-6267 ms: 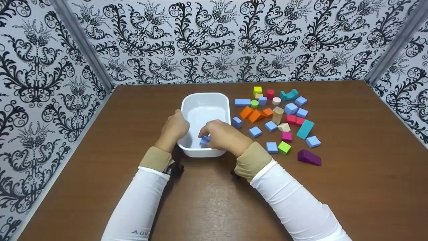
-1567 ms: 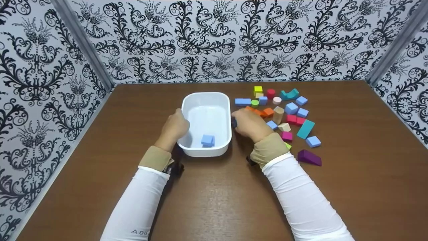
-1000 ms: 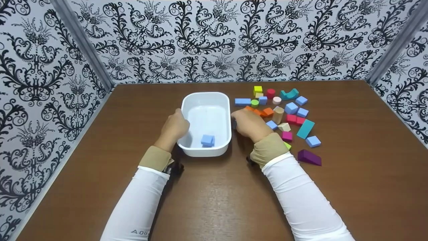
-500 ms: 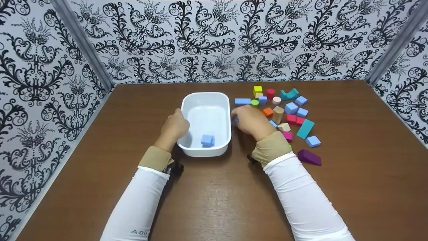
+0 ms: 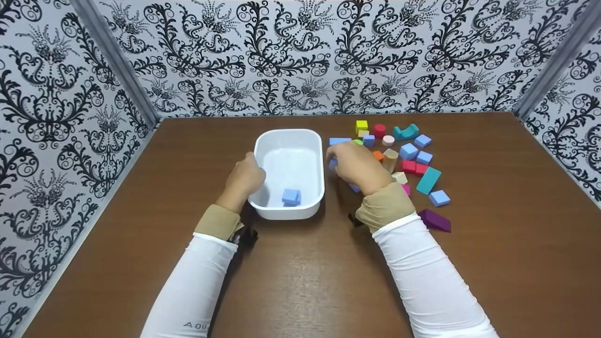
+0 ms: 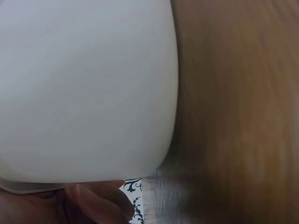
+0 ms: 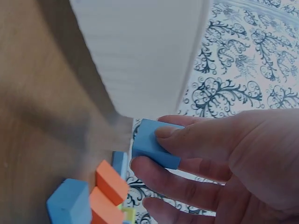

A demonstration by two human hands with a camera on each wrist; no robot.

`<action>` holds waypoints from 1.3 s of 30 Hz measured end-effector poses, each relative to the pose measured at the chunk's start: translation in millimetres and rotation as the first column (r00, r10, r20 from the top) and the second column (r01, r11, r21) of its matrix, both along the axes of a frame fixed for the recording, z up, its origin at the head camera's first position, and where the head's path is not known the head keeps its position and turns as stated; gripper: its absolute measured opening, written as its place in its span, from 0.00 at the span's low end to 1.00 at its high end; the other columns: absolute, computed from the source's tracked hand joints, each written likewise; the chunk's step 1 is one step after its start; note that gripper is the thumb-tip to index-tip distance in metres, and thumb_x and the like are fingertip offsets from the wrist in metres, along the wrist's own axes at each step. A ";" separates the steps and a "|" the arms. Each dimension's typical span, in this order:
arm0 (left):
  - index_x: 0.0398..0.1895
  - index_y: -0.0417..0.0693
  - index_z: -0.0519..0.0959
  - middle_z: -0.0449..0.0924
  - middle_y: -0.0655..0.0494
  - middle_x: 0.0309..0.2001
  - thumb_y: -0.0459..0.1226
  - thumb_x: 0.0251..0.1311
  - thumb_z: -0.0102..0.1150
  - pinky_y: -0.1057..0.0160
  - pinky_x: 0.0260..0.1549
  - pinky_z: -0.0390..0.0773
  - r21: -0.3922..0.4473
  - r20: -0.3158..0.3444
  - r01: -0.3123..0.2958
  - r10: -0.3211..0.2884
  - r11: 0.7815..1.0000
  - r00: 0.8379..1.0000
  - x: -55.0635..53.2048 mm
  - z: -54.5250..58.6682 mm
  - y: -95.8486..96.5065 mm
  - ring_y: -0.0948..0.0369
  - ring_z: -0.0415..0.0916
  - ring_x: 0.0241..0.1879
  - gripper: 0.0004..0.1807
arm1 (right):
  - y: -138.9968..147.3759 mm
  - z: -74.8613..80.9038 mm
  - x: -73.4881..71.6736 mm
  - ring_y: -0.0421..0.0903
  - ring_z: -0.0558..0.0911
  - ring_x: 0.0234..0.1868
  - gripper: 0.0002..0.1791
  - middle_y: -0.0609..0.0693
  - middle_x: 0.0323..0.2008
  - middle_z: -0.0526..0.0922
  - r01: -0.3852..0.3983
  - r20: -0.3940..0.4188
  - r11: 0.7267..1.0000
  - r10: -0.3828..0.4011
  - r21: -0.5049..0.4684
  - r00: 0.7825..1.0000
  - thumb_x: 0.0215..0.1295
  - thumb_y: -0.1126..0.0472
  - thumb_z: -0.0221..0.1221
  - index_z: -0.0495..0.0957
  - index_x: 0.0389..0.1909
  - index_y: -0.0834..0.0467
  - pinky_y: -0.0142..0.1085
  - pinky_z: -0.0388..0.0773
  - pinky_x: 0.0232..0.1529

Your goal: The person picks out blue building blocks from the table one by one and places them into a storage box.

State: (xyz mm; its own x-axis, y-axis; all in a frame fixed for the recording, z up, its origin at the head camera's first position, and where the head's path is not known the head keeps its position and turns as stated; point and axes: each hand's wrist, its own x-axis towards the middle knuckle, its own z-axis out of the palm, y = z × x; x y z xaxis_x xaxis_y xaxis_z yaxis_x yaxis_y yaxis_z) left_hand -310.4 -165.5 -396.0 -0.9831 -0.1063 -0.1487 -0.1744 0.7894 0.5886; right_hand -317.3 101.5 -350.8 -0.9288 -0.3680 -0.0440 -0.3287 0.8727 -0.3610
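Observation:
A white plastic tub [image 5: 290, 213] stands on the table, with blue blocks [image 5: 291, 196] lying at its near end. My left hand [image 5: 245, 176] grips the tub's left rim; in the left wrist view its fingers [image 6: 100, 200] show at the rim below the white wall. Just right of the tub, my right hand [image 5: 359, 164] pinches a blue block [image 7: 154, 142] between thumb and fingers. That block appears raised off the table in the right wrist view, close to the tub's outer wall [image 7: 145, 51]. Part of the right hand's underside is hidden in the head view.
Many coloured blocks spread to the right of the tub: a teal rectangle [image 5: 428, 180], a purple wedge [image 5: 435, 220], a tan cylinder [image 5: 390, 160], a teal arch [image 5: 405, 132] and more blue ones [image 5: 439, 197]. A patterned wall [image 5: 300, 61] closes off the table's back.
Since the first frame, my right hand has left the tub, where a blue block stays, and moved right. It now lifts another blue block beside the tub. My left hand has kept its place.

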 end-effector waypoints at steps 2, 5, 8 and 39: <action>0.84 0.33 0.50 0.66 0.32 0.76 0.35 0.74 0.41 0.41 0.67 0.74 0.001 0.003 -0.002 0.002 1.000 1.000 0.1 0.4 0.0 0.40 0.70 0.72 0.37 | -1.8 2.9 1.9 0.58 0.81 0.59 0.18 0.59 0.59 0.86 -0.006 -0.018 1.000 0.006 0.001 1.000 0.72 0.69 0.59 0.85 0.59 0.59 0.56 0.77 0.66; 0.84 0.33 0.50 0.66 0.32 0.76 0.35 0.75 0.41 0.41 0.67 0.73 0.005 0.010 -0.004 0.004 1.000 1.000 0.1 0.9 0.2 0.41 0.71 0.71 0.37 | -4.5 6.3 4.5 0.58 0.82 0.59 0.17 0.58 0.57 0.86 -0.018 -0.063 1.000 0.018 0.003 0.998 0.74 0.68 0.58 0.86 0.59 0.59 0.55 0.77 0.65; 0.84 0.34 0.51 0.67 0.32 0.76 0.35 0.75 0.40 0.41 0.67 0.74 0.006 0.012 -0.003 0.003 1.000 1.000 0.0 1.3 0.5 0.41 0.72 0.70 0.36 | -6.5 8.7 6.9 0.57 0.83 0.59 0.15 0.58 0.55 0.87 -0.017 -0.105 1.000 0.017 -0.001 0.994 0.75 0.67 0.58 0.87 0.57 0.59 0.54 0.78 0.64; 0.81 0.33 0.56 0.72 0.31 0.71 0.35 0.73 0.42 0.39 0.64 0.75 -0.019 -0.018 -0.004 0.004 1.000 1.000 -0.4 -0.6 0.4 0.40 0.75 0.66 0.35 | -50.2 13.1 35.7 0.56 0.84 0.56 0.15 0.59 0.54 0.87 -0.127 -0.147 0.992 0.123 -0.019 0.981 0.74 0.68 0.63 0.87 0.58 0.60 0.48 0.80 0.63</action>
State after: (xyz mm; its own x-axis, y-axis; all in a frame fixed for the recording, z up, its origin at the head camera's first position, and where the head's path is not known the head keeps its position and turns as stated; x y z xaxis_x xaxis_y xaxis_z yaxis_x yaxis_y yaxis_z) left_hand -310.8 -165.2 -396.5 -0.9852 -0.1131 -0.1289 -0.1673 0.7996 0.5768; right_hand -281.6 51.4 -337.7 -0.8711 -0.4808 0.1001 -0.4853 0.8116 -0.3253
